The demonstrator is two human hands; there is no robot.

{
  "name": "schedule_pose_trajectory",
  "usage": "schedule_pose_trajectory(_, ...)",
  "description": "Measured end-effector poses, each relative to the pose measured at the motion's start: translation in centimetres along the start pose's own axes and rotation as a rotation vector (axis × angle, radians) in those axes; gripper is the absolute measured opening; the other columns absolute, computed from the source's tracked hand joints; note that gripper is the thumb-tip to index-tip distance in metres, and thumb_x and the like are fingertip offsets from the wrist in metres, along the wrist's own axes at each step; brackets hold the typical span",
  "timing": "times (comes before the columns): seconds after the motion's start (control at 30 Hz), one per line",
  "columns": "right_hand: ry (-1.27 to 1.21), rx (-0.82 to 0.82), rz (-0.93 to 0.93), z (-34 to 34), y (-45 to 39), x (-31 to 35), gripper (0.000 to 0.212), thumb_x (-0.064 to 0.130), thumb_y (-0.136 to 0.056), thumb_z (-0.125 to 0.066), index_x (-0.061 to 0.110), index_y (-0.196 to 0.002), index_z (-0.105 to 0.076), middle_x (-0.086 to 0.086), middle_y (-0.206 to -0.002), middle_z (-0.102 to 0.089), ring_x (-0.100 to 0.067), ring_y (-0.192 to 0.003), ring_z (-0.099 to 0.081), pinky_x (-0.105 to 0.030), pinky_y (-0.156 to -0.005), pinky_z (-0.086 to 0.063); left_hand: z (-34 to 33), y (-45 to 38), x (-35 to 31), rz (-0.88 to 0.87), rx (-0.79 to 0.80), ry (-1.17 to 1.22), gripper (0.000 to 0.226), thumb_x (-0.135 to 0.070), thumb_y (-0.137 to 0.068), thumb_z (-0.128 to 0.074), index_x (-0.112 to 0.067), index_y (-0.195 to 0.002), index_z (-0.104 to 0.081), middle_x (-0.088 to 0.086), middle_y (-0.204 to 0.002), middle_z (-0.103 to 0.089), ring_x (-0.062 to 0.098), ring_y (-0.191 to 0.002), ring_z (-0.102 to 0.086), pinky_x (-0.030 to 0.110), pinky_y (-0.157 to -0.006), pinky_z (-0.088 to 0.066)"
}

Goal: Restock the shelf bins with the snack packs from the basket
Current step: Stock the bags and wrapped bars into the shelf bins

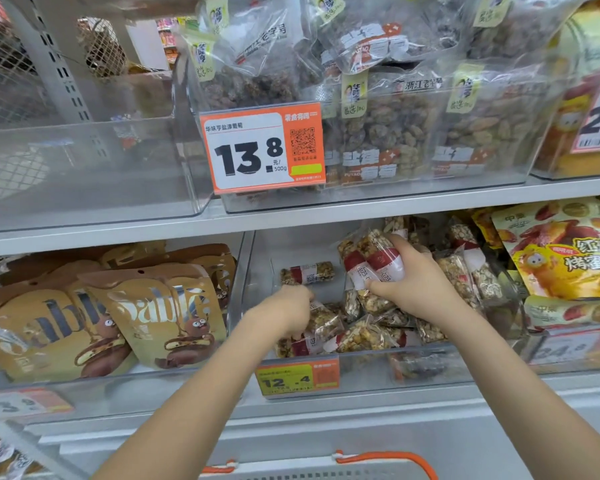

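R hand (411, 284) is gripping two clear nut-bar packs (373, 263) w/ red-white bands over the bin (361, 367). L hand (291, 308) is reaching into loose packs (357, 332); fingers hidden, can't tell grip.

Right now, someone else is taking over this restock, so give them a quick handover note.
Right hand grips a bunch of nut bar packs over the middle bin.
Left hand reaches down into the same bin, fingers among the loose packs; whether it holds one is unclear.
Done: the bin already holds many packs, one pack lying at the back.
Left: set down the held bunch; the basket shows only its rim, contents unseen.
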State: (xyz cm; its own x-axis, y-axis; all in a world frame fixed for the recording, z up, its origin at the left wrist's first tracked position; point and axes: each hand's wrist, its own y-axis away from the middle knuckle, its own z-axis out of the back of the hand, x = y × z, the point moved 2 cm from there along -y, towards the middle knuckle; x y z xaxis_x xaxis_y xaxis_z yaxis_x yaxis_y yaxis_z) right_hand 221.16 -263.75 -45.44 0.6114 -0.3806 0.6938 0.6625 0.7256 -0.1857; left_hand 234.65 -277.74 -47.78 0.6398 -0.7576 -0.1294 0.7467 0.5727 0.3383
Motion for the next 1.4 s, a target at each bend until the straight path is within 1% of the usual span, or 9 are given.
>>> schedule_pose_trajectory(0.1, 0.012, 0.002, -0.006, 0.2, 0.1, 0.2, 0.083, 0.033, -0.074, -0.073, 0.034, -0.144, -0.029, -0.014, -0.124, -0.050, -0.028, -0.120, -0.043, -0.035, -0.091, -0.042, 0.4, 0.5, 0.5, -0.146, -0.039, -0.221, 0.071, 0.011, -0.086, -0.042, -0.029, -0.145, -0.034, 0.015, -0.140, -0.040, 0.033, -0.122, -0.046, 0.037, -0.088, -0.046)
schedule_pose_trajectory(0.23, 0.005, 0.016, -0.016, 0.5, 0.1, 0.3, 0.085, 0.035, -0.076, -0.074, 0.034, -0.145, -0.026, -0.014, -0.129, -0.045, -0.030, -0.121, -0.044, -0.034, -0.094, -0.041, 0.7, -0.6, 0.8, -0.281, -0.204, -0.308, 0.045, 0.000, -0.086, -0.054, -0.016, -0.127, -0.046, 0.012, -0.122, -0.050, 0.030, -0.115, -0.047, 0.038, -0.085, -0.044)
schedule_pose_trajectory(0.4, -0.025, 0.023, -0.005, 0.3, 0.1, 0.0, 0.083, 0.035, -0.075, -0.074, 0.035, -0.144, -0.028, -0.013, -0.127, -0.048, -0.027, -0.122, -0.041, -0.033, -0.090, -0.039, 3.4, -2.5, 1.5, -0.100, -0.209, -0.095, 0.033, -0.019, -0.084, -0.068, -0.011, -0.105, -0.044, 0.007, -0.101, -0.055, 0.025, -0.088, -0.054, 0.031, -0.069, -0.044)
schedule_pose_trajectory(0.67, -0.013, 0.031, 0.007, 0.2, -0.1, -0.3, 0.083, 0.035, -0.076, -0.073, 0.037, -0.145, -0.026, -0.012, -0.130, -0.044, -0.026, -0.116, -0.045, -0.029, -0.082, -0.037, 0.2, -8.3, 1.7, -0.048, -0.280, -0.071, 0.042, -0.008, -0.085, -0.066, -0.011, -0.124, -0.053, 0.012, -0.121, -0.054, 0.030, -0.110, -0.056, 0.039, -0.089, -0.049)
schedule_pose_trajectory(0.8, -0.007, 0.029, 0.015, 0.0, -0.4, -0.4, 0.082, 0.036, -0.075, -0.073, 0.038, -0.143, -0.028, -0.010, -0.127, -0.049, -0.017, -0.100, -0.042, -0.028, -0.079, -0.037, -2.1, -9.3, 1.8, -0.118, -0.207, -0.039, 0.073, -0.037, -0.092, -0.054, -0.033, -0.150, -0.009, -0.003, -0.159, -0.003, 0.024, -0.146, -0.002, 0.049, -0.117, -0.006)
schedule_pose_trajectory(0.97, -0.013, 0.038, 0.044, 0.0, -0.6, -0.9, 0.080, 0.038, -0.074, -0.075, 0.033, -0.142, -0.032, 0.000, -0.122, -0.053, -0.023, -0.123, -0.043, -0.028, -0.084, -0.038, -2.4, -10.9, 2.0, -0.164, -0.112, -0.224, 0.072, -0.020, -0.102, -0.039, -0.037, -0.147, 0.015, -0.007, -0.157, 0.017, 0.020, -0.146, 0.012, 0.047, -0.117, 0.001)
schedule_pose_trajectory(1.17, 0.020, 0.041, 0.037, 0.1, -0.4, -0.4, 0.080, 0.036, -0.077, -0.075, 0.032, -0.143, -0.030, -0.002, -0.129, -0.050, -0.026, -0.133, -0.033, -0.037, -0.098, -0.038, -2.1, -10.2, 2.2, -0.129, -0.098, -0.289, 0.069, -0.052, -0.097, -0.031, -0.038, -0.146, 0.016, 0.000, -0.157, 0.018, 0.026, -0.145, 0.012, 0.050, -0.117, -0.002)
schedule_pose_trajectory(1.3, 0.028, 0.037, 0.033, 0.2, -0.2, -0.3, 0.079, 0.036, -0.078, -0.074, 0.032, -0.143, -0.030, -0.003, -0.132, -0.049, -0.026, -0.134, -0.031, -0.037, -0.096, -0.038, -2.4, -10.7, 1.0, -0.216, -0.097, -0.322, 0.066, -0.028, -0.102, -0.039, -0.035, -0.149, 0.006, -0.005, -0.158, 0.016, 0.020, -0.145, 0.014, 0.047, -0.116, 0.003)
schedule_pose_trajectory(1.4, 0.003, 0.045, 0.050, 0.2, -0.3, -0.4, 0.074, 0.036, -0.077, -0.075, 0.033, -0.140, -0.035, 0.004, -0.115, -0.049, -0.024, -0.129, -0.035, -0.033, -0.089, -0.036, -2.4, -10.8, 1.3, -0.209, -0.109, -0.331, 0.071, -0.015, -0.099, -0.043, -0.033, -0.150, 0.002, -0.007, -0.158, 0.014, 0.019, -0.146, 0.011, 0.049, -0.116, -0.001)
